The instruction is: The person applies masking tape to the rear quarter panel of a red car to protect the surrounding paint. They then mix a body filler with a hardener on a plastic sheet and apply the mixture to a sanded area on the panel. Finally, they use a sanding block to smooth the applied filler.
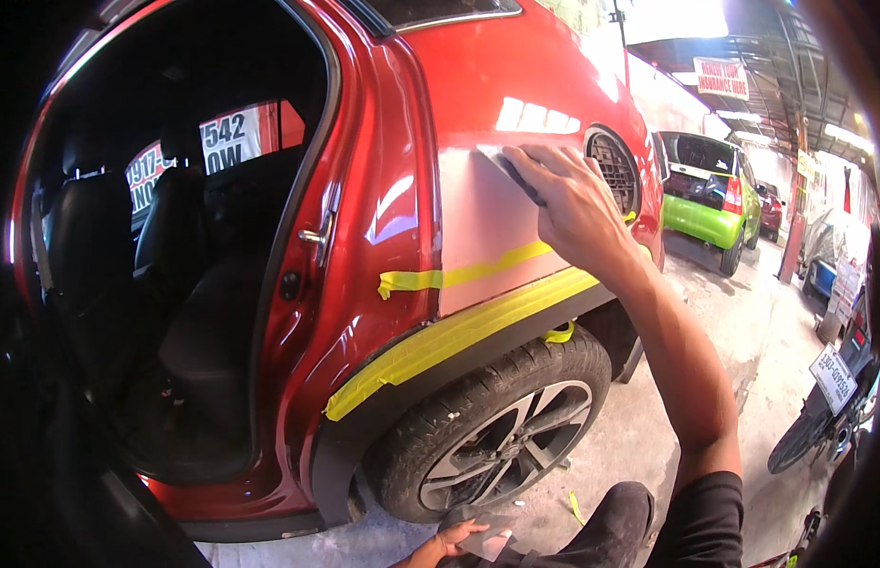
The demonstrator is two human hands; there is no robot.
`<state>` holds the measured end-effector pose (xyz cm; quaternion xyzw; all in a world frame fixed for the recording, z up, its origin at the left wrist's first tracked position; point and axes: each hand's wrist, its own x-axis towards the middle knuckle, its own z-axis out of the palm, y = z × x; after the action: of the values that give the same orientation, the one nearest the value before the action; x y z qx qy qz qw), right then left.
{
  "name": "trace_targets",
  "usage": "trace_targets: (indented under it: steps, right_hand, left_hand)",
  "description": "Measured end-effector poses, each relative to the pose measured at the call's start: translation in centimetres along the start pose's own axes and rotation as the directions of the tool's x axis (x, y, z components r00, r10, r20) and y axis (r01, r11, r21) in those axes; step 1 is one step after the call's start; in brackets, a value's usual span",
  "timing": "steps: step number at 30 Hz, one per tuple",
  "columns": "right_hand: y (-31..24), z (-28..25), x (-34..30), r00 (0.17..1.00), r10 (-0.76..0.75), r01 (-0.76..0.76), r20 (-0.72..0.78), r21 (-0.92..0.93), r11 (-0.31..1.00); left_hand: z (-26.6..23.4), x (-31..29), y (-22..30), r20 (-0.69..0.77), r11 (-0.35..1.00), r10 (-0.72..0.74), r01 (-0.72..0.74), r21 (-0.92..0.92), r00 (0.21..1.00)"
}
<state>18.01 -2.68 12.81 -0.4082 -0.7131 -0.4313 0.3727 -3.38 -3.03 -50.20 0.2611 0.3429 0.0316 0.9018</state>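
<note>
Grey spreader [509, 170] pressed flat under rt hand [577, 213] fingers, on the red car's panel [487, 237]. Lt hand [459, 541] down low, fingers gripping a grey pad [482, 538].

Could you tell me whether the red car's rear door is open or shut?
Open: the doorway of the red car gapes, showing dark seats inside.
</note>
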Motion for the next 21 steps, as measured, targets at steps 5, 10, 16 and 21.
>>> trace_targets:
  steps: [5, 10, 16, 21]
  right_hand:
    - [-1.2, 0.5, -0.5, 0.999, 0.048, -0.049, 0.019, 0.064, 0.997]
    - [-5.2, 2.4, -7.6, 0.997, 0.038, -0.039, 0.067, 0.018, 0.999]
    - [-5.5, 3.3, -11.9, 0.999, -0.022, 0.027, 0.05, -0.09, 0.996]
    - [-4.3, 0.7, -9.8, 0.999, -0.024, 0.017, -0.046, -0.156, 0.988]
  left_hand:
    - [-0.5, 0.5, 0.0, 0.069, 1.0, -0.019, 0.019, 0.0, 0.997]
    - [-3.6, 3.2, -1.7, 0.063, 0.996, 0.044, -0.049, 0.076, 0.997]
    - [-2.2, 2.3, -1.0, 0.09, 0.999, -0.038, 0.038, -0.005, 0.995]
    - [-1.3, 1.0, -0.7, 0.041, 0.999, 0.035, -0.036, 0.022, 0.999]
